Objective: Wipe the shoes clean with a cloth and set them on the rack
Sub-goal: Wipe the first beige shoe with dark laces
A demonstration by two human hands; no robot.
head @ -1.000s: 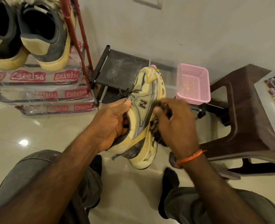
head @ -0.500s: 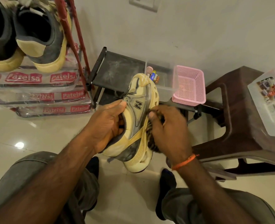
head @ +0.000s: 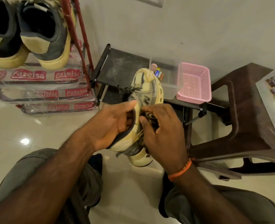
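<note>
1. While the left hand [head: 111, 125] grips the yellow sneaker [head: 147, 94] at its collar — thumb on the outer side by the logo, fingers hidden inside the opening — the wiping step is in hand, judged from the cloth pressed to the shoe.
2. Right hand [head: 164, 133]: closed round a dark bunched cloth [head: 149, 116], which it holds against the sneaker's side panel near the heel.
3. Position of the sneaker: held in the air above the floor [head: 20, 126] between the knees, toe pointing away and up, sole edge turned right. It projects forward past both hands; only the heel section lies between them.
4. Rack [head: 83, 46]: red-framed, at upper left, well apart from the held sneaker. A grey-and-yellow pair [head: 41, 39] already sits on its top shelf.
5. Next move, as a judgement: work the cloth forward toward the toe and along the sole edge — the left hand must keep a firm hold so the shoe does not twist under pressure.
</note>
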